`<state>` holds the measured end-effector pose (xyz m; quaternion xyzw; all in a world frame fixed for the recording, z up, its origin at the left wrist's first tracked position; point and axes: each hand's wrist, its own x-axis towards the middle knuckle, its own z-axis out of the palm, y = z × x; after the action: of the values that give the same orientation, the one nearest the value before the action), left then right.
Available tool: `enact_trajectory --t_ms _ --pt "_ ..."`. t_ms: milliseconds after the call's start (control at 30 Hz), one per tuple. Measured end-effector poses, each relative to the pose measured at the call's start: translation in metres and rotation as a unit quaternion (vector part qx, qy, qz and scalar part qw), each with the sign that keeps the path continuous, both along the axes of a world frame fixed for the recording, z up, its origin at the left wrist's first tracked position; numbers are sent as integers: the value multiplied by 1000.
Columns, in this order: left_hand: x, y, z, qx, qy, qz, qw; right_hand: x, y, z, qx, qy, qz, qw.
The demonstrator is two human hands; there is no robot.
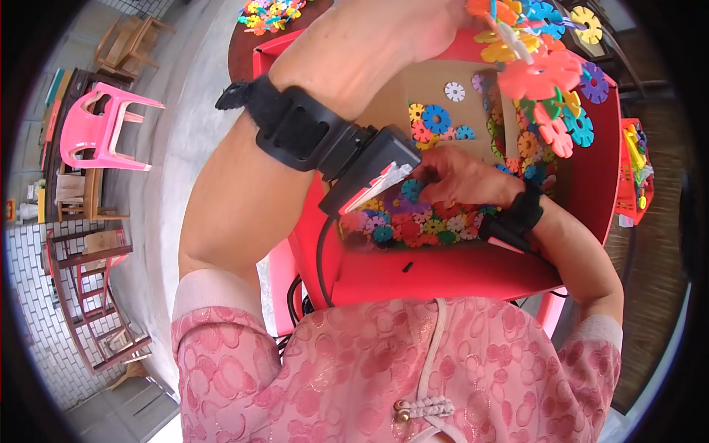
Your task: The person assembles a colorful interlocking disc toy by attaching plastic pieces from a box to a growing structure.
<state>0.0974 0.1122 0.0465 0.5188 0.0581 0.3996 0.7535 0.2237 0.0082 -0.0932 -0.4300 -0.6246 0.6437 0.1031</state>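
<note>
Cluster of linked plastic flower discs sits upper right of the frame, just right of your left hand, seeming to meet its edge at the top border. Your left fingers are cut off or hidden there, so can't tell how far open they are or whether they grip the cluster. Your right hand, center of frame, is down in the red box, fingers bent in toward the thumb, tips near a blue disc; blurry, can't tell if they have hold of one. Pile of loose discs lies just below that hand. Cluster is a chunky, uneven bunch: coral, yellow, orange, blue, teal, green and purple discs with notched rims, set at mixed angles, a big coral one facing out, pale yellow one sticking out at the far upper right.
</note>
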Motion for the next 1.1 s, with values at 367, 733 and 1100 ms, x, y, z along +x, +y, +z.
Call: enact_trajectory --t_ms 367,733,1100 --pt "-20 -13 14 492 347 218 768 68 17 36 105 -52 -112 987" --pt "1 -18 2 -99 35 100 989 101 -4 109 277 69 -381 879" --pt "3 -18 -2 -105 44 54 992 110 -10 119 320 111 -421 841"
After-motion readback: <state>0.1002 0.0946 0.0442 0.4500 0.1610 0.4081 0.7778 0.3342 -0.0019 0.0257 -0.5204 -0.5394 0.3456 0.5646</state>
